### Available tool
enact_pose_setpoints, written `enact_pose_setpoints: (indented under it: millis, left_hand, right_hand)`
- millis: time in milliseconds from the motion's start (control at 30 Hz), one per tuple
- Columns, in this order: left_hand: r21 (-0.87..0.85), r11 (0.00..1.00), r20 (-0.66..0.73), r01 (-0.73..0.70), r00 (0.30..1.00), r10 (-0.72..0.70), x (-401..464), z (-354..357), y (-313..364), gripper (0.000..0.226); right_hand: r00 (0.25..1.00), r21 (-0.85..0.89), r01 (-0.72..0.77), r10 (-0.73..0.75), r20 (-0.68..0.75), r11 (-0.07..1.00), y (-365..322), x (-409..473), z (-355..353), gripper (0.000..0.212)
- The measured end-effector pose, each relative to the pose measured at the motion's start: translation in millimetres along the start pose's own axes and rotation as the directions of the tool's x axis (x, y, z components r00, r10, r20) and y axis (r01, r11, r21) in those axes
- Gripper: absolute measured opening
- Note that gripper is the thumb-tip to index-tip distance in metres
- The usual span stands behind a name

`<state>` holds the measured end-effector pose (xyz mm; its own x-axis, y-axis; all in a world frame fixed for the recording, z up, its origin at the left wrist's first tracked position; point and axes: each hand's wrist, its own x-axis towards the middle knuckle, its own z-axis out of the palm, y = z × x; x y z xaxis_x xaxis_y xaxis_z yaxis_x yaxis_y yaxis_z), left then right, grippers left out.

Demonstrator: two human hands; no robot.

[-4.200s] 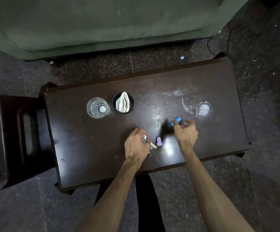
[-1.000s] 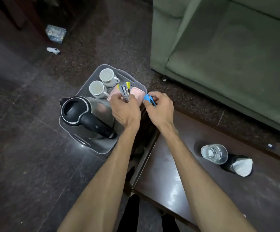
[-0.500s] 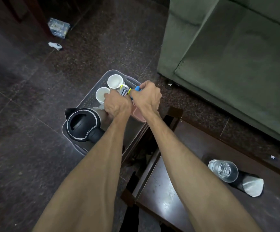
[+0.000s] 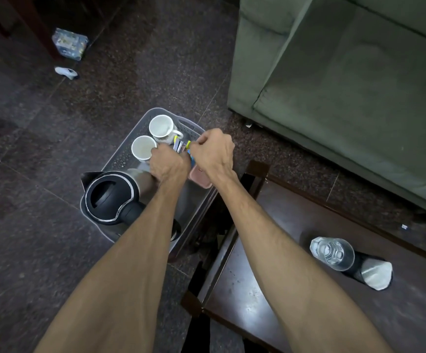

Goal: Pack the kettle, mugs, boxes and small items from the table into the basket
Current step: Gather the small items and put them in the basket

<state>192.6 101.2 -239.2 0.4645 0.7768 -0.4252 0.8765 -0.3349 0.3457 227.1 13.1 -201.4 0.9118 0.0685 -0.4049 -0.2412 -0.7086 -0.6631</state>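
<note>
Left hand: the left hand [image 4: 169,164] is over the middle of the basket, fingers curled down around a small bundle of thin packets [image 4: 179,146] whose grey and yellow-tipped ends stick up at its 1 o'clock.
Right hand: the right hand [image 4: 213,152] sits just beside the left one at its 3 o'clock, closed into a loose fist; a blue item [image 4: 192,158] shows as a sliver under its thumb side, and how firmly it is pinched cannot be told.
Hands together: knuckles almost touching, both above the basket's far right part.
Pink box: a pink box [image 4: 200,178] lies in the basket directly under the right wrist, mostly hidden.
Mugs: two white mugs stand upright in the basket's far end, the near mug [image 4: 143,148] at 10 o'clock of the left hand and touching its fingers, the far mug [image 4: 161,126] at 12 o'clock, handle pointing right.
Kettle: the black-lidded kettle [image 4: 110,196] fills the basket's near left corner, at 7 o'clock of the left hand, handle running under the left forearm.
Basket: a grey perforated basket [image 4: 122,156] rests on the dark floor, just off the table's left end.
Table: dark wooden table [image 4: 295,250] at 4 o'clock of the hands.
Left on table: a clear glass [image 4: 332,253] and, touching it, a black cup holding white paper [image 4: 374,275].
Beyond: green sofa [image 4: 346,85] at 2 o'clock.
</note>
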Motion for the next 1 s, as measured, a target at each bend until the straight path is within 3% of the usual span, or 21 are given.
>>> enact_pose_setpoints:
  millis: [133, 267, 433, 633, 767, 1000]
  left_hand:
    - [-0.008, 0.998, -0.047, -0.064, 0.997, 0.063, -11, 2, -1, 0.046]
    - [-0.073, 0.985, -0.214, -0.158, 0.967, 0.139, -31, 2, -4, 0.043]
    - [-0.157, 0.908, -0.443, -0.389, 0.849, 0.287, -78, 26, 6, 0.027]
    - [-0.16, 0.835, -0.255, -0.526, 0.84, 0.479, -170, 69, 30, 0.019]
    - [-0.134, 0.728, -0.155, -0.672, 0.74, 0.654, -238, 98, 39, 0.017]
    - [-0.167, 0.616, 0.054, -0.77, 0.616, 0.786, -354, 155, 33, 0.01]
  right_hand:
    - [0.999, 0.124, 0.034, -0.029, -0.04, 0.992, 18, -6, -22, 0.015]
    - [0.992, 0.207, 0.07, -0.045, -0.122, 0.976, 45, -25, -47, 0.015]
    - [0.988, 0.323, 0.008, 0.043, -0.151, 0.946, 94, -57, -81, 0.015]
    - [0.968, 0.375, -0.031, 0.121, -0.219, 0.927, 155, -96, -125, 0.012]
    - [0.946, 0.379, -0.053, 0.169, -0.277, 0.924, 198, -121, -159, 0.013]
    - [0.862, 0.399, -0.098, 0.278, -0.423, 0.912, 304, -183, -217, 0.01]
